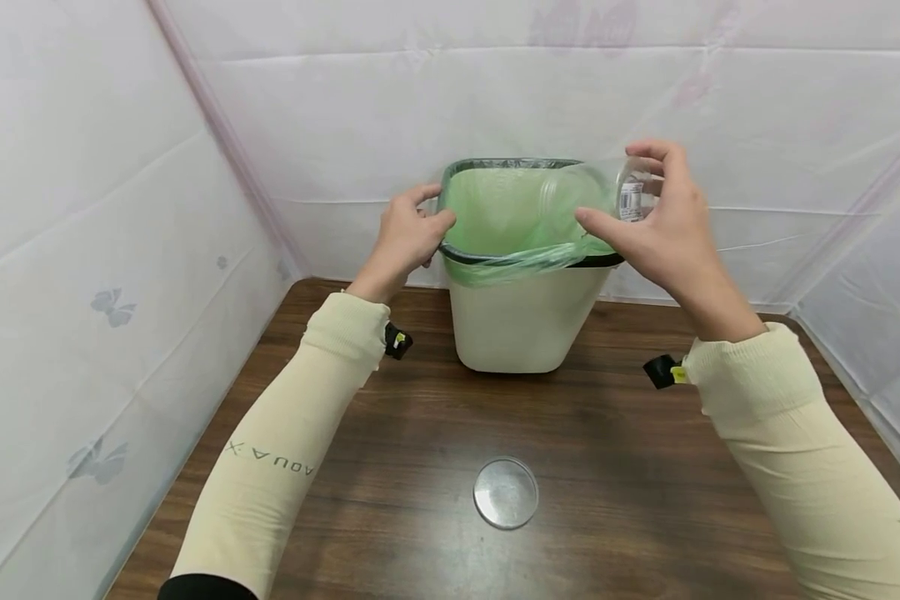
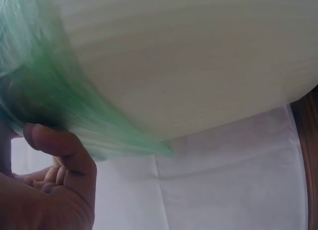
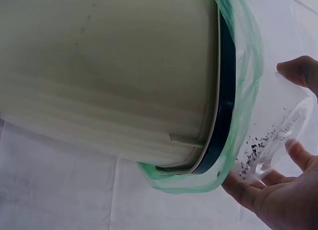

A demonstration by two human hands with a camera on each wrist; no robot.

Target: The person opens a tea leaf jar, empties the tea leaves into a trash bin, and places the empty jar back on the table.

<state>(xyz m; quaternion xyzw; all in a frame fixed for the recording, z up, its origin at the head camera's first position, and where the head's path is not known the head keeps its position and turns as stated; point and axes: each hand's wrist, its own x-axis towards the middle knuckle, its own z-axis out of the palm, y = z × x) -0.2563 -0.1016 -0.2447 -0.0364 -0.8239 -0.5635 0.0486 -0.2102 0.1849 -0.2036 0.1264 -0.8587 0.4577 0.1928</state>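
A cream trash bin with a dark rim stands upright, lined with a green plastic bag folded over its edge. My left hand grips the bin's left rim; in the left wrist view its thumb lies against the bag-covered edge. In my right hand is a clear plastic jar with a barcode label, tipped on its side with its mouth toward the bin. The right wrist view shows fingers and thumb around the jar, with dark specks on it. A round clear lid lies on the table.
The bin and lid are on a dark wood-grain table. White sheeting with faint prints hangs behind and at both sides, close behind the bin. Small black cameras sit at both sleeved wrists.
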